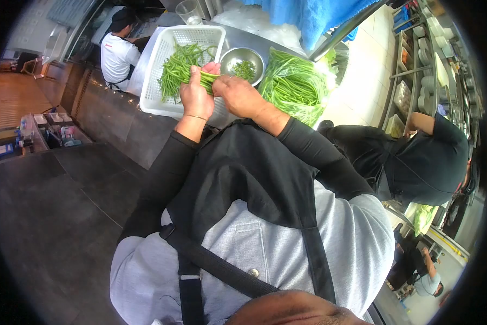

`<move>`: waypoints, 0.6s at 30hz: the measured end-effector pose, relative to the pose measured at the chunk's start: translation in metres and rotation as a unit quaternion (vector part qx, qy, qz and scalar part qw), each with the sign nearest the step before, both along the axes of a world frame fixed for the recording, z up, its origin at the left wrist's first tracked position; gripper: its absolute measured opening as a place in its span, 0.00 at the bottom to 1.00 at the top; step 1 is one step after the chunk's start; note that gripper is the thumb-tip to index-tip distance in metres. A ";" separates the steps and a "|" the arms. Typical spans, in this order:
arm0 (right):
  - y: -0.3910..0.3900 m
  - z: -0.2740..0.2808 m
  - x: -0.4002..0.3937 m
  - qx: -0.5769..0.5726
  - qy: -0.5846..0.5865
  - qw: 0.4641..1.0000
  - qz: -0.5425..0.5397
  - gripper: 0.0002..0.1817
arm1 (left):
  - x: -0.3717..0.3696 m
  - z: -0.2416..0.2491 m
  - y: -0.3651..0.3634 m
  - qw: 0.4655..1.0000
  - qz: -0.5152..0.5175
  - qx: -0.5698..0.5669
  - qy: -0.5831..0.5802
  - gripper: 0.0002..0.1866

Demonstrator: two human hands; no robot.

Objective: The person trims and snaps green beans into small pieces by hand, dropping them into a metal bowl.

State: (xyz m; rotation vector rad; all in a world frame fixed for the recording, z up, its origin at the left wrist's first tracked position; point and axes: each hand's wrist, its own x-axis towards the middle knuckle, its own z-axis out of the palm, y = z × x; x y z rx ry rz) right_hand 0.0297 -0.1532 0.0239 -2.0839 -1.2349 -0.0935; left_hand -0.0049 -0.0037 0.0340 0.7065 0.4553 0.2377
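Note:
My left hand (pixel 196 98) is closed around a small bunch of green beans (pixel 207 81), over the near right side of a white perforated basket (pixel 217 34). My right hand (pixel 239 97) meets the bunch at its right end, fingers pinched on the bean tips. More green beans (pixel 178 67) lie loose in the basket. Just beyond my right hand, a steel bowl (pixel 231 56) contains short green bean pieces (pixel 245 69). To the right rests a clear plastic bag (pixel 292 81) full of long green beans.
A steel counter (pixel 233 39) carries these things. Blue cloth (pixel 303 19) hangs above the bag, by a metal bar. One co-worker in white (pixel 119 57) stands at the far left; another in black (pixel 422 157) bends at shelves on the right.

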 end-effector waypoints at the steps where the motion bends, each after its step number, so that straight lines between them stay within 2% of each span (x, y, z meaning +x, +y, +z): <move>1: 0.000 -0.001 0.000 -0.050 -0.016 0.999 0.003 0.10 | 0.000 -0.002 -0.001 0.999 0.000 0.050 -0.015 0.15; 2: -0.002 -0.002 0.001 -0.051 -0.016 0.999 0.001 0.10 | 0.000 -0.004 -0.001 0.995 -0.002 0.099 -0.029 0.15; 3: -0.006 0.000 0.001 -0.056 -0.010 0.998 -0.015 0.10 | 0.001 -0.004 0.000 0.995 -0.003 0.099 -0.029 0.15; 5: -0.012 -0.002 0.009 -0.061 -0.005 0.998 -0.028 0.10 | 0.005 -0.003 0.008 0.998 0.005 -0.036 -0.046 0.16; 7: -0.020 -0.003 0.027 -0.043 -0.010 0.988 -0.149 0.10 | 0.005 0.002 0.014 0.996 0.015 -0.078 -0.037 0.15; 9: -0.026 0.000 0.037 -0.019 -0.017 0.984 -0.175 0.11 | 0.003 0.004 0.018 0.992 0.022 -0.119 -0.029 0.15; 11: -0.028 0.001 0.042 0.125 0.005 0.983 -0.133 0.11 | 0.002 0.006 0.021 0.988 0.031 -0.145 -0.041 0.13; 12: -0.027 0.005 0.040 0.125 0.005 0.983 -0.135 0.11 | 0.004 0.007 0.023 0.988 0.029 -0.145 -0.040 0.13; 14: -0.021 0.017 0.023 0.157 0.119 0.979 -0.052 0.12 | 0.004 0.007 0.022 0.987 0.030 -0.150 -0.046 0.14; 15: -0.017 0.024 0.016 0.156 0.119 0.979 -0.052 0.12 | 0.004 0.006 0.021 0.987 0.030 -0.151 -0.046 0.14; 17: -0.006 0.035 0.004 0.118 0.273 0.950 -0.098 0.11 | 0.003 0.007 0.019 0.991 0.009 -0.117 -0.059 0.14; 18: -0.001 0.026 0.004 0.137 0.302 0.939 -0.088 0.12 | 0.003 0.007 0.017 0.991 0.008 -0.116 -0.059 0.14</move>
